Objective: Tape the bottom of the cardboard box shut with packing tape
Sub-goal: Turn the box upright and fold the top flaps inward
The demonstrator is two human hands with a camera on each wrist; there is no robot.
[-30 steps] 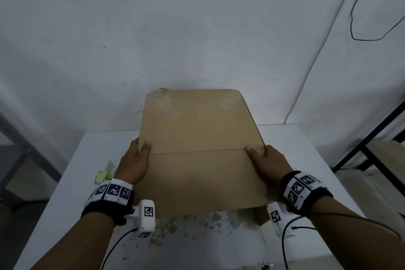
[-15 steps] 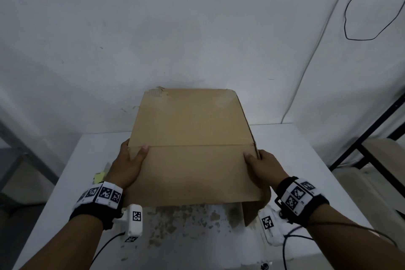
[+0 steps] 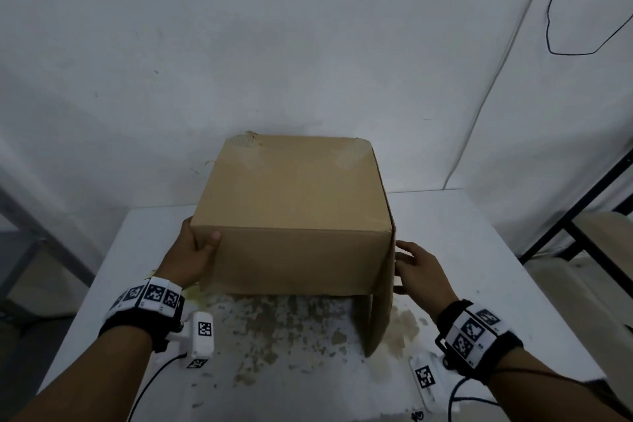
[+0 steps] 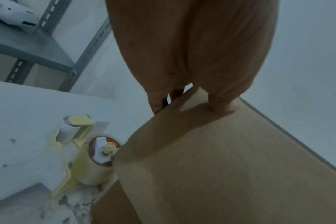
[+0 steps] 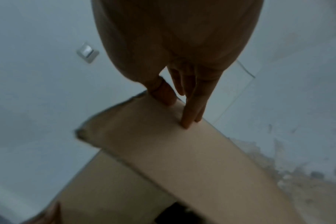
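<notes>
Seen from the head camera, the cardboard box [image 3: 291, 216] stands on the white bench [image 3: 479, 250], just in front of the wall. The left hand [image 3: 191, 257] grips the box's near left corner, thumb on the front face and fingers round the side. The right hand [image 3: 416, 267] lies open with straight fingers against a loose flap [image 3: 382, 301] that hangs down the right side to the bench. No seam is taped on the faces in view. With one hand holding and the other only pressing, the light box could skid across the stained bench or rack out of square, and the flap could spring outward once the pressure eases.

From the left wrist camera, the thumb [image 4: 223, 106] presses flat on the cardboard while the fingers wrap the edge. A pale yellow tape dispenser [image 4: 82, 151] lies on the bench touching or just beside the box's lower corner. Any shove of the box to the left could knock the dispenser toward the bench edge; whether its tape end is free cannot be told.

From the right wrist camera, straight fingertips [image 5: 186, 122] and the thumb rest on the flap near its ragged far edge. That worn corner looks soft, so a hard push may crease it, leaving a poor surface for tape.
</notes>
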